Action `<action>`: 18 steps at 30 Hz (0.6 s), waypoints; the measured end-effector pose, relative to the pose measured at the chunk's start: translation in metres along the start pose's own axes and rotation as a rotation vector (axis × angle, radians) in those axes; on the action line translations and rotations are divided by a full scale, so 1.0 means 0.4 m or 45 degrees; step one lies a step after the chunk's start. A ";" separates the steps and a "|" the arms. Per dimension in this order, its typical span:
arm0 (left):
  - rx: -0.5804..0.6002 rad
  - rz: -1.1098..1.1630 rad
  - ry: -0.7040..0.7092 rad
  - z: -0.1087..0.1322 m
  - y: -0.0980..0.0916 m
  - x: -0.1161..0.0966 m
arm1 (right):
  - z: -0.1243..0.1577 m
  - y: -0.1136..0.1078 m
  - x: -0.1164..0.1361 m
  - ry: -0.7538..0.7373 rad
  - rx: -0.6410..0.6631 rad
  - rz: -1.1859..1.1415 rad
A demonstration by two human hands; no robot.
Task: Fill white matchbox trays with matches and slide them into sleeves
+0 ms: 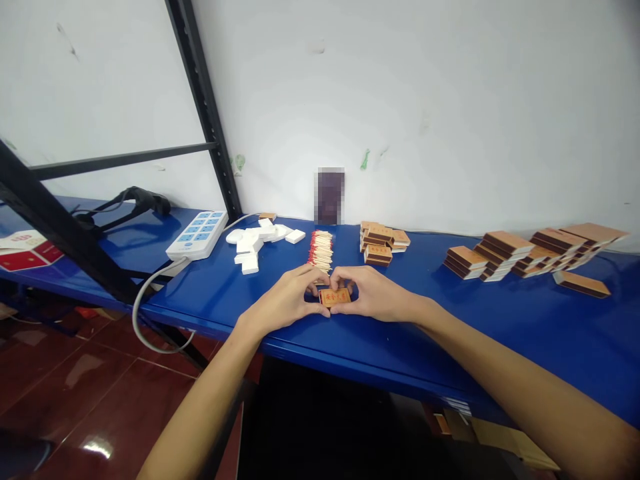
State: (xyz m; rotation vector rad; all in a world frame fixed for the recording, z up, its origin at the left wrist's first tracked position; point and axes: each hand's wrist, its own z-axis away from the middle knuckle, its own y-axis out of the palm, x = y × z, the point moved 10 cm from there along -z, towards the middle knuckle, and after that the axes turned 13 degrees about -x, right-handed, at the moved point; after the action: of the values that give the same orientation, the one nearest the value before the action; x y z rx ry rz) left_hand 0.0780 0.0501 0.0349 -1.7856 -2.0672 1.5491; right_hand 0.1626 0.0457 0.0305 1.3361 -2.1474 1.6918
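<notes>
Between both hands, near the front edge of the blue table, is a matchbox (335,297) with red lettering on its tan top. My left hand (287,297) pinches its left end between thumb and fingers. From the other side, my right hand (367,293) grips the matchbox with thumb and forefinger. Just beyond the hands lies a row of loose matches (321,251), their red heads to the left. White matchbox trays (253,241) are heaped to the left of the matches. Several matchboxes (379,255) are stacked to the right of them.
More matchboxes (507,245) stand in stacks farther right, against the wall. A white power strip (197,235) with a cable sits at the left beside a black metal post (200,87). The blue table (400,347) ends close in front of me.
</notes>
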 end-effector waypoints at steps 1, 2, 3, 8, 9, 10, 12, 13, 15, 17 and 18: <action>0.005 -0.011 0.012 0.000 -0.001 -0.002 | 0.000 0.001 0.000 -0.008 -0.008 -0.002; 0.011 -0.021 0.029 0.000 -0.001 -0.005 | -0.001 0.002 0.000 -0.019 -0.016 -0.003; 0.016 -0.027 0.046 0.001 -0.001 -0.008 | -0.001 0.002 0.001 -0.032 -0.024 -0.001; 0.035 -0.018 0.081 0.001 0.000 -0.016 | -0.001 0.001 0.008 -0.087 -0.040 -0.005; 0.032 -0.019 0.081 0.001 0.000 -0.016 | -0.001 0.001 0.009 -0.093 -0.042 -0.008; 0.030 -0.021 0.083 0.000 0.000 -0.015 | -0.001 0.001 0.010 -0.097 -0.042 -0.011; 0.027 -0.026 0.085 0.000 0.001 -0.013 | -0.001 0.003 0.010 -0.099 -0.040 -0.009; 0.029 -0.027 0.081 0.000 0.003 -0.011 | -0.001 0.004 0.010 -0.099 -0.041 -0.005; 0.050 -0.025 0.059 0.001 0.008 -0.005 | -0.001 0.008 0.011 -0.107 -0.039 0.004; 0.079 -0.021 0.036 0.003 0.015 0.000 | 0.000 0.010 0.012 -0.122 -0.041 0.030; 0.091 -0.019 0.031 0.005 0.017 0.000 | 0.001 0.008 0.013 -0.132 -0.046 0.054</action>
State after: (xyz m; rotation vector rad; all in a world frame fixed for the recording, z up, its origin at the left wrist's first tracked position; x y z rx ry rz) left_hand 0.0822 0.0481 0.0294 -1.7524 -1.9832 1.5685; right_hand 0.1575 0.0426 0.0309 1.4077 -2.2662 1.6246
